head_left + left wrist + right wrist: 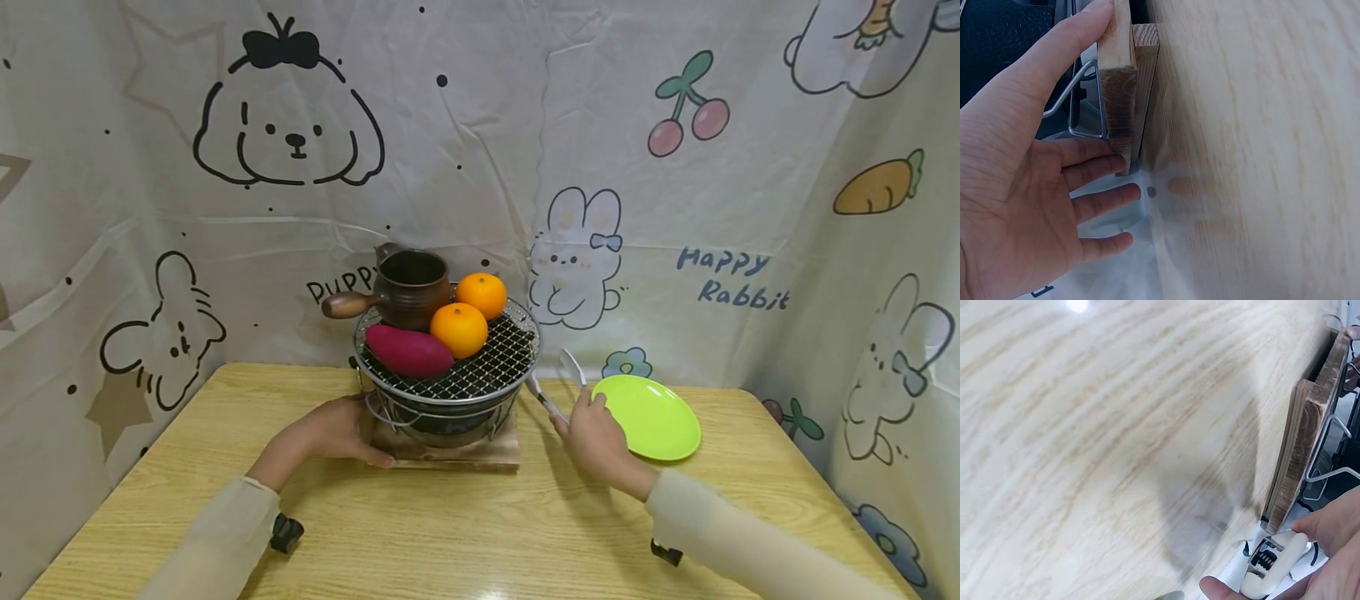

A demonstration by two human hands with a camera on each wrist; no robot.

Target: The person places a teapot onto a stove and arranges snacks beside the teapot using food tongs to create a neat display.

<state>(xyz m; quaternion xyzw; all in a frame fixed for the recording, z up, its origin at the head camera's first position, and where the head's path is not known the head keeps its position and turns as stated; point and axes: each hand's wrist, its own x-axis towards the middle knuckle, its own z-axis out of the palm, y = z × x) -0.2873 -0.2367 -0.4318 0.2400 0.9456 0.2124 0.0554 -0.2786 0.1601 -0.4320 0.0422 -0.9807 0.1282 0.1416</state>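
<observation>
A small tabletop grill with a round wire rack (498, 375) stands on a wooden base (465, 457). On the rack lie two oranges (459, 331), a purple sweet potato (408, 352) and a brown clay pot (412, 296) with a wooden handle. My left hand (341, 429) holds the base's left end, its thumb along the front edge and the index and middle fingertips at the far corner (1035, 169). The ring and little fingers are spread off it. To the right of the grill, my right hand (598, 437) grips light-handled tongs (1275, 565), their two arms apart and pointing away.
A lime-green plate (652, 417) lies on the wooden table (450, 533) just right of the right hand. A printed cloth (480, 125) hangs behind the table and along both sides. The pot's handle juts out left beyond the rack.
</observation>
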